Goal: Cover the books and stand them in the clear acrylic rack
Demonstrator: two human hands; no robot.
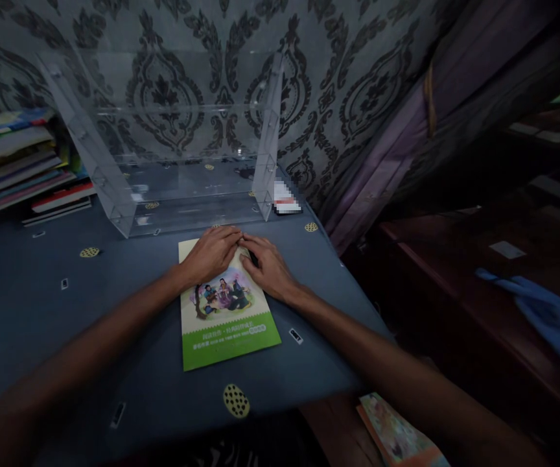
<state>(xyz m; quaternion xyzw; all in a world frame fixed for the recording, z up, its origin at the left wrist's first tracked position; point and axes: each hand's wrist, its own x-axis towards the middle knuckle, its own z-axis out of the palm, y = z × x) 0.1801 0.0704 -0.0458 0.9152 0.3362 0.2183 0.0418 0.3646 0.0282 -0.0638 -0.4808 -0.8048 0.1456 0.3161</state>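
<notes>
A children's book (231,340) with a cream and green cover lies on the blue patterned tablecloth, its cover picture of seated figures facing up. Across its upper part rests my left hand (214,251), palm down with the fingers stretched out. My right hand (270,269) lies over the book's upper right edge, its thumb apart from the fingers. The fingertips of both hands meet near the book's top edge, and the hands hide that part of the cover. Just beyond them stands a clear acrylic rack (265,149) with tiered shelves.
A stack of books and magazines (22,159) stands at the left. Right of the rack lies a small blurred-out white item (286,198). Another book (399,431) is low at the right, below the table edge. A purple curtain (382,162) and a dark red surface with blue cloth (547,314) are farther right.
</notes>
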